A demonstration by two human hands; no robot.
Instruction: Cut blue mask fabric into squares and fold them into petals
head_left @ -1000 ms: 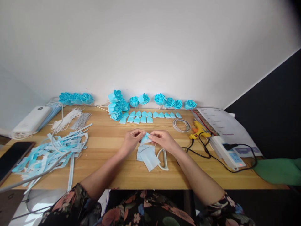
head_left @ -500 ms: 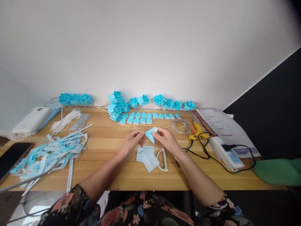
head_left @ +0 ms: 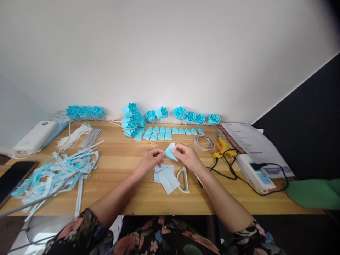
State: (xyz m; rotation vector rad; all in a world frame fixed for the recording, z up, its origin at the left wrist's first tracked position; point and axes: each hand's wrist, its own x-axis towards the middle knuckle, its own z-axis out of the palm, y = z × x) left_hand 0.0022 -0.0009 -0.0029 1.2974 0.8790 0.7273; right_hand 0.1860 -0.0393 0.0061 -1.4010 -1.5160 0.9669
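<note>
Between my hands, above the middle of the table, is a folded piece of light blue mask fabric (head_left: 170, 151). My right hand (head_left: 187, 154) pinches its right side between thumb and fingers. At its left corner, my left hand (head_left: 152, 158) has thumb and forefinger closed on the tip. Just below lie several flat pale blue fabric squares (head_left: 167, 180), overlapping. Beside them rests a white scissor handle (head_left: 182, 181), the rest of the scissors hidden by my right arm. Beyond my hands, rows of folded blue petals (head_left: 161, 136) lie on the table.
Blue fabric flowers (head_left: 130, 120) line the wall. On the right are a wire coil (head_left: 204, 142), a yellow glue gun (head_left: 225, 148) and a power strip (head_left: 256, 173) with black cables. To the left lie cut mask strips (head_left: 61, 173), white cords (head_left: 75, 136) and a phone (head_left: 16, 179).
The fabric piece has turned slightly and its left corner now sits in my left fingertips. My left hand has shifted a little to the right.
</note>
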